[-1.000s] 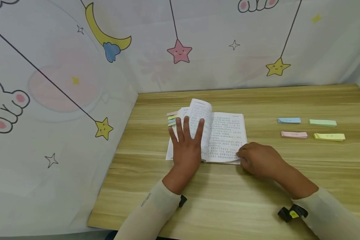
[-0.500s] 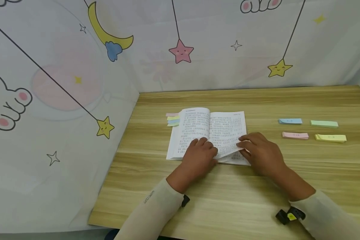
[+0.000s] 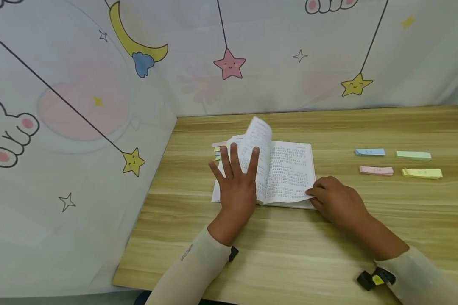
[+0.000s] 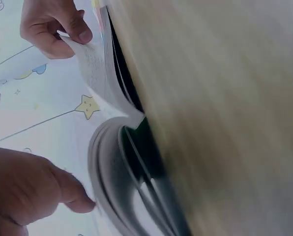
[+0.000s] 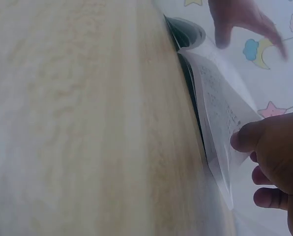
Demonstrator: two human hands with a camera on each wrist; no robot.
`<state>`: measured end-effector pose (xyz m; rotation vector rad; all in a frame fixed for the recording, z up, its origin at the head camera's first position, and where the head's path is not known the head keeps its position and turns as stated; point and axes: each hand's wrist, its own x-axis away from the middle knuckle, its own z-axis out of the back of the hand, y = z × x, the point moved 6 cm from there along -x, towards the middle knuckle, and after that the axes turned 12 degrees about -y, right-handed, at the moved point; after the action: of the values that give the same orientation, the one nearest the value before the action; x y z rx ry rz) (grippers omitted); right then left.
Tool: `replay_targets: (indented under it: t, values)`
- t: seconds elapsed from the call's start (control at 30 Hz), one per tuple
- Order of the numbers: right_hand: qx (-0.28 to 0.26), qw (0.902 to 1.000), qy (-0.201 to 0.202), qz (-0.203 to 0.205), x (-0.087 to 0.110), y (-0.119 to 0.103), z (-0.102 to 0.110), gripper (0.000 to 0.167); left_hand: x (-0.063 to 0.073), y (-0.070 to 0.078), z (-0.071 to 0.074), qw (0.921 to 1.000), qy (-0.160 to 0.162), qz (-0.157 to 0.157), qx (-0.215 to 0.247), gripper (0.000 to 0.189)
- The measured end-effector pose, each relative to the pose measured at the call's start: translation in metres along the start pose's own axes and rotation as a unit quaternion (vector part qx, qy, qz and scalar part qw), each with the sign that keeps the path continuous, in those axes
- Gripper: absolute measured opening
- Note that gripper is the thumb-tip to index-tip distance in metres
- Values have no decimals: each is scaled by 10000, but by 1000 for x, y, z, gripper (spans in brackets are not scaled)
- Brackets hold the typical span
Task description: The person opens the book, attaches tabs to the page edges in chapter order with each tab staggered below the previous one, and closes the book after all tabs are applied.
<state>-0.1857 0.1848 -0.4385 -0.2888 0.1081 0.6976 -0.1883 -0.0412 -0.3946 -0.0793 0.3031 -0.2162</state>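
Observation:
An open book (image 3: 289,173) with printed pages lies on the table. Over its left side my left hand (image 3: 236,190) spreads with fingers straight, against a leaf (image 3: 260,135) that curls up near the spine. At the lower right corner, my right hand (image 3: 337,201) pinches a page, its thumb on the printed side in the right wrist view (image 5: 245,137). That page (image 5: 220,103) is lifted a little off those beneath. Coloured tabs (image 3: 218,149) stick out from the book's left edge, partly behind my left fingers.
To the right on the wooden table (image 3: 290,254) lie small sticky-note strips: blue (image 3: 369,152), green (image 3: 413,155), pink (image 3: 376,170) and yellow (image 3: 421,173). A white cloth (image 3: 275,93) with cartoon stars hangs behind the table and on the left.
Half a second ago my left hand was lower, near the spine, with the left page flat. It has moved up and left, fingers spread, and a leaf now curls up; my right hand remains at the corner.

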Motion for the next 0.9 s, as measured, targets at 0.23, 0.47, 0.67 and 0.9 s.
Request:
replay_targets:
  t: [0.23,0.47,0.67,0.9]
  values:
    - [-79,9965,829,-42,-6,-9,14,27,4,25,-15,9699,-1912,-1463,355,56]
    - [-1129,9859,-117,-1228,-13,-6,7,37,1,11,-11,9944,-719,-529,561,82]
    - [-676,9893,-1291,-110,-8,-3,-10,34,2,-3,-1,9999,-70,-121,47,80]
    - [-359,9933,-1095,99,-13,-5,2,12,8,29,-14,9492,-2125,-2319,17,13]
